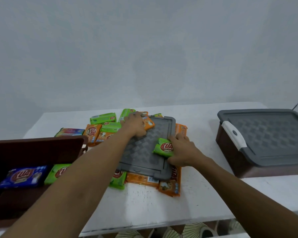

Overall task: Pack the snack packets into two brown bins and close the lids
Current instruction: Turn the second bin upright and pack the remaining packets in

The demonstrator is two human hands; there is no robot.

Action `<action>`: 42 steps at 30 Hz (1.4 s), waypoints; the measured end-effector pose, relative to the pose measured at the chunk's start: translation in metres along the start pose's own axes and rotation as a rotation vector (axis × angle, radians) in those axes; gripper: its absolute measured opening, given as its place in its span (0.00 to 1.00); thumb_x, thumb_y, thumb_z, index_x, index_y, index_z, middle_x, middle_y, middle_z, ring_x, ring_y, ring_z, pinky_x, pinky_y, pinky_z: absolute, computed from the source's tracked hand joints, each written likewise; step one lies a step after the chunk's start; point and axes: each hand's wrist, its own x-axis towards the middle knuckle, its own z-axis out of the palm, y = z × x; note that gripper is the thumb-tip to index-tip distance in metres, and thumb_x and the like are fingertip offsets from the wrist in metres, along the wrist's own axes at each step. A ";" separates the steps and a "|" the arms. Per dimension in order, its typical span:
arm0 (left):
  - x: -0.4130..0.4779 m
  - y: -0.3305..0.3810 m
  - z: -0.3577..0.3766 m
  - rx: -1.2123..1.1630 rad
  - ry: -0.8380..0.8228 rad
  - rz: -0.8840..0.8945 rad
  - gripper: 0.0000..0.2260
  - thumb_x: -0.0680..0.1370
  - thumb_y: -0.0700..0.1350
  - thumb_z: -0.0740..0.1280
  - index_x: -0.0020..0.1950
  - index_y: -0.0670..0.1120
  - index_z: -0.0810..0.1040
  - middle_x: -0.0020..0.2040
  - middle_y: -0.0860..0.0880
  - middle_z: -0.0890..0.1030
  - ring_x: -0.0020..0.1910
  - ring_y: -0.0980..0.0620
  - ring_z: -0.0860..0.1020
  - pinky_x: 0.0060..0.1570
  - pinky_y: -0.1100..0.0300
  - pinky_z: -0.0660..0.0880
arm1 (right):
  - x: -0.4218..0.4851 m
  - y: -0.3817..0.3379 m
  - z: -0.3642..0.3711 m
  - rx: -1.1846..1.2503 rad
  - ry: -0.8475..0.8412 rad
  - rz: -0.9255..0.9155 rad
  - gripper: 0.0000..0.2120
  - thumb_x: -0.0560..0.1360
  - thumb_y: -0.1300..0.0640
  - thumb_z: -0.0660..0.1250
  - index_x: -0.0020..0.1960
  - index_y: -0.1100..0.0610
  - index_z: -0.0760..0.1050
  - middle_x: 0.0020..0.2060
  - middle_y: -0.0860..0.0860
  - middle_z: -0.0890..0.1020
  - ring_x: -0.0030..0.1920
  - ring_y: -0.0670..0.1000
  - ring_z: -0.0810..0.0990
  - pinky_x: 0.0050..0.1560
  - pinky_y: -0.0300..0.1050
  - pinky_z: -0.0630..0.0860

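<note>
White table (144, 203) is backed by a plain grey wall (144, 48). At its near left corner an open brown bin (33, 152) is seen, with a blue packet (23, 176) lettered "KUAT" and a green-wrapped packet (58, 172) laid inside. Mid-table, a grey lid (141, 155) is laid flat over loose packets (143, 180), its long axis running near edge to far edge. On it a green packet (163, 147), also marked "KUAT", is gripped between thumb and fingers of the right hand (184, 152). Farther on, the left hand (134, 126) is laid over an orange packet (149, 123); its grip cannot be told. Toward the far right corner a closed brown bin (230, 152) is set.
</note>
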 end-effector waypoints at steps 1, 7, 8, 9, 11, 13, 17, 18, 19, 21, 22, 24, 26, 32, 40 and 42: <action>-0.004 -0.001 -0.004 0.018 -0.020 0.011 0.44 0.69 0.53 0.72 0.77 0.43 0.52 0.75 0.39 0.58 0.71 0.37 0.64 0.67 0.42 0.63 | -0.001 -0.003 0.000 0.028 -0.007 0.007 0.38 0.66 0.45 0.71 0.72 0.53 0.59 0.65 0.54 0.65 0.59 0.54 0.70 0.57 0.52 0.75; -0.038 -0.034 -0.059 0.083 -0.040 0.233 0.34 0.68 0.54 0.70 0.71 0.43 0.65 0.64 0.41 0.69 0.57 0.41 0.74 0.49 0.54 0.73 | -0.004 -0.029 -0.022 0.064 0.040 -0.056 0.32 0.65 0.47 0.72 0.65 0.51 0.66 0.57 0.50 0.75 0.52 0.49 0.75 0.51 0.48 0.79; -0.048 -0.046 -0.071 0.058 -0.059 0.261 0.33 0.67 0.55 0.70 0.68 0.44 0.66 0.61 0.42 0.72 0.55 0.43 0.75 0.49 0.54 0.73 | -0.005 -0.040 -0.027 0.077 0.066 -0.088 0.30 0.65 0.47 0.73 0.64 0.51 0.68 0.55 0.49 0.76 0.50 0.48 0.76 0.50 0.45 0.78; -0.059 -0.057 -0.081 0.016 -0.078 0.283 0.31 0.65 0.56 0.69 0.65 0.45 0.68 0.58 0.43 0.75 0.51 0.46 0.75 0.46 0.55 0.72 | -0.005 -0.050 -0.032 0.098 0.085 -0.112 0.29 0.66 0.47 0.73 0.64 0.51 0.69 0.54 0.47 0.77 0.48 0.47 0.75 0.46 0.41 0.75; -0.083 -0.082 -0.101 -0.097 -0.114 0.303 0.25 0.64 0.57 0.68 0.57 0.49 0.69 0.53 0.46 0.77 0.44 0.51 0.75 0.40 0.56 0.70 | -0.006 -0.074 -0.043 0.162 0.093 -0.140 0.27 0.69 0.44 0.73 0.64 0.51 0.70 0.51 0.47 0.76 0.44 0.44 0.74 0.38 0.35 0.69; -0.110 -0.114 -0.119 -0.240 -0.149 0.322 0.22 0.69 0.61 0.67 0.55 0.49 0.73 0.50 0.50 0.78 0.45 0.52 0.76 0.41 0.57 0.71 | -0.009 -0.108 -0.052 0.246 0.090 -0.172 0.24 0.73 0.41 0.68 0.64 0.52 0.73 0.53 0.49 0.79 0.44 0.44 0.76 0.39 0.36 0.70; -0.158 -0.192 -0.142 -0.375 -0.184 0.349 0.15 0.81 0.59 0.56 0.54 0.51 0.77 0.52 0.55 0.78 0.51 0.55 0.75 0.52 0.60 0.69 | -0.018 -0.189 -0.066 0.508 0.108 -0.238 0.17 0.77 0.43 0.66 0.50 0.57 0.80 0.41 0.52 0.82 0.41 0.51 0.78 0.41 0.46 0.73; -0.169 -0.215 -0.145 -0.366 -0.179 0.346 0.13 0.82 0.57 0.57 0.53 0.52 0.77 0.50 0.55 0.78 0.49 0.55 0.75 0.49 0.60 0.69 | -0.020 -0.210 -0.068 0.576 0.077 -0.252 0.14 0.77 0.45 0.67 0.46 0.57 0.80 0.37 0.54 0.81 0.37 0.51 0.77 0.37 0.46 0.72; -0.178 -0.234 -0.147 -0.369 -0.188 0.343 0.11 0.82 0.55 0.58 0.51 0.52 0.78 0.47 0.54 0.78 0.47 0.55 0.75 0.47 0.61 0.69 | -0.022 -0.226 -0.071 0.610 0.046 -0.269 0.12 0.77 0.48 0.68 0.46 0.57 0.80 0.38 0.56 0.82 0.36 0.51 0.77 0.37 0.47 0.71; -0.194 -0.278 -0.148 -0.429 -0.258 0.323 0.10 0.82 0.52 0.61 0.51 0.48 0.78 0.45 0.52 0.79 0.43 0.56 0.76 0.44 0.63 0.71 | -0.023 -0.265 -0.070 0.608 -0.008 -0.319 0.10 0.77 0.50 0.68 0.48 0.56 0.81 0.43 0.59 0.84 0.40 0.54 0.80 0.39 0.49 0.73; -0.199 -0.294 -0.146 -0.456 -0.313 0.307 0.10 0.81 0.50 0.62 0.52 0.46 0.79 0.45 0.50 0.80 0.43 0.56 0.77 0.43 0.63 0.73 | -0.023 -0.280 -0.068 0.593 -0.023 -0.341 0.10 0.77 0.50 0.69 0.49 0.56 0.81 0.44 0.58 0.84 0.41 0.54 0.81 0.41 0.49 0.74; -0.208 -0.325 -0.136 -0.429 -0.395 0.285 0.09 0.81 0.48 0.65 0.53 0.43 0.79 0.45 0.49 0.82 0.43 0.54 0.80 0.44 0.60 0.76 | -0.018 -0.312 -0.058 0.481 -0.045 -0.384 0.09 0.76 0.49 0.69 0.50 0.55 0.81 0.42 0.54 0.85 0.42 0.52 0.83 0.42 0.48 0.77; -0.211 -0.339 -0.118 -0.304 -0.446 0.293 0.09 0.80 0.48 0.65 0.54 0.44 0.79 0.45 0.50 0.82 0.42 0.54 0.80 0.44 0.60 0.76 | -0.012 -0.333 -0.042 0.268 -0.120 -0.429 0.08 0.76 0.49 0.69 0.48 0.53 0.81 0.38 0.48 0.84 0.37 0.46 0.82 0.39 0.44 0.76; -0.212 -0.343 -0.059 0.032 -0.543 0.384 0.07 0.78 0.47 0.68 0.53 0.46 0.81 0.46 0.50 0.80 0.45 0.51 0.77 0.47 0.56 0.73 | 0.003 -0.355 0.030 -0.243 -0.448 -0.403 0.14 0.77 0.53 0.67 0.61 0.55 0.77 0.54 0.51 0.78 0.53 0.51 0.76 0.50 0.45 0.72; -0.212 -0.348 -0.044 0.096 -0.458 0.455 0.09 0.78 0.47 0.68 0.56 0.51 0.83 0.55 0.50 0.81 0.55 0.50 0.77 0.57 0.52 0.75 | 0.005 -0.347 0.044 -0.182 -0.375 -0.422 0.11 0.76 0.59 0.69 0.57 0.52 0.81 0.57 0.50 0.81 0.57 0.51 0.78 0.57 0.46 0.75; -0.212 -0.348 -0.043 0.115 -0.476 0.449 0.09 0.78 0.47 0.67 0.57 0.51 0.82 0.58 0.49 0.79 0.58 0.49 0.75 0.59 0.51 0.74 | 0.004 -0.345 0.043 -0.170 -0.396 -0.423 0.11 0.76 0.61 0.68 0.57 0.52 0.81 0.58 0.51 0.80 0.58 0.51 0.77 0.58 0.46 0.75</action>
